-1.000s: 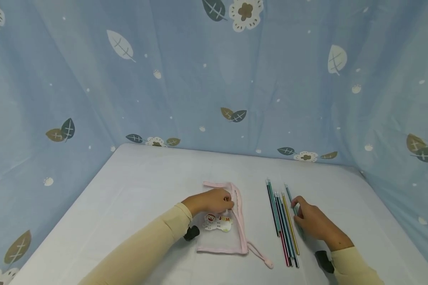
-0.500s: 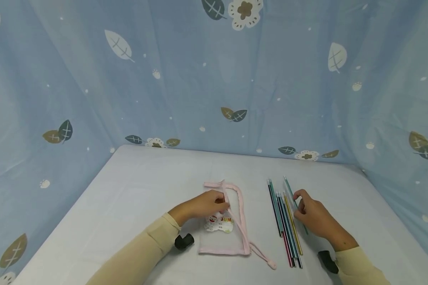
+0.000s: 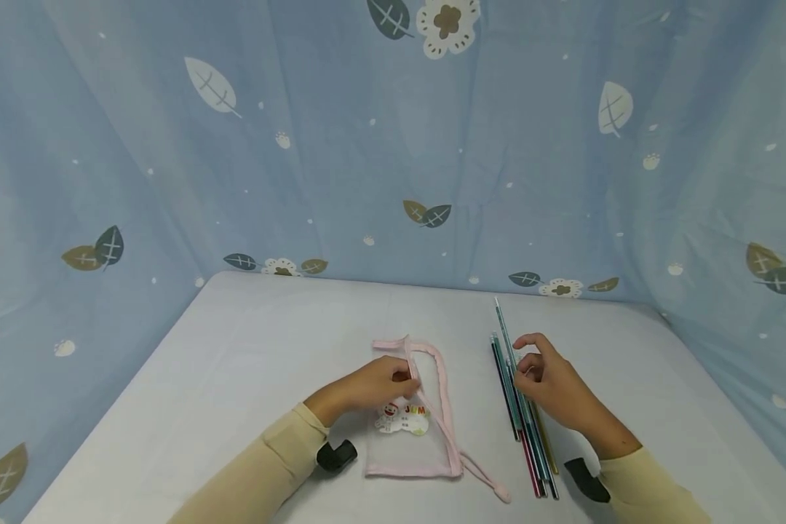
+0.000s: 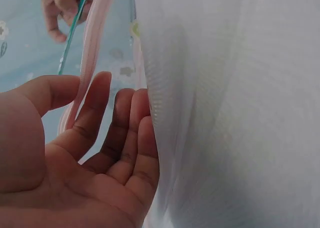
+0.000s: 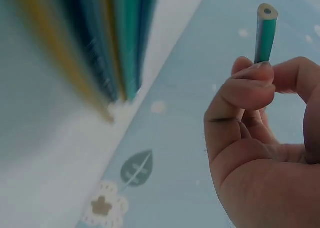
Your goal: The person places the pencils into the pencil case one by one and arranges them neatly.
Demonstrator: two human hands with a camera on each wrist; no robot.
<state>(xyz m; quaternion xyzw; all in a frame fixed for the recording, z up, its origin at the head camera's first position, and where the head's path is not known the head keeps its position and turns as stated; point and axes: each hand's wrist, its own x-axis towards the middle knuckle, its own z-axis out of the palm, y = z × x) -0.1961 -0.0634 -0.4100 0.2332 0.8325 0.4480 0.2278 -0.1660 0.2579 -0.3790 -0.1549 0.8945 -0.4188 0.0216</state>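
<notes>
L hand [image 3: 367, 382] pinches pouch [image 3: 402, 451] by its pink edge, thumb & index clamped on it; pouch lies on bench [image 3: 288, 320], label [image 3: 402, 421] up. R hand [image 3: 557, 382] has thumb & fingers clamped on teal pencil [image 3: 505, 326], over other pencils [image 3: 541, 458], bunched on bench just R of pouch. Blue curtain [image 3: 340, 167] behind, w/ leaf & flower print.

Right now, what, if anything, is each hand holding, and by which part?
The left hand pinches the mesh bag by its pink edge; the right hand pinches a teal pencil by its shaft, flat end sticking out.
</notes>
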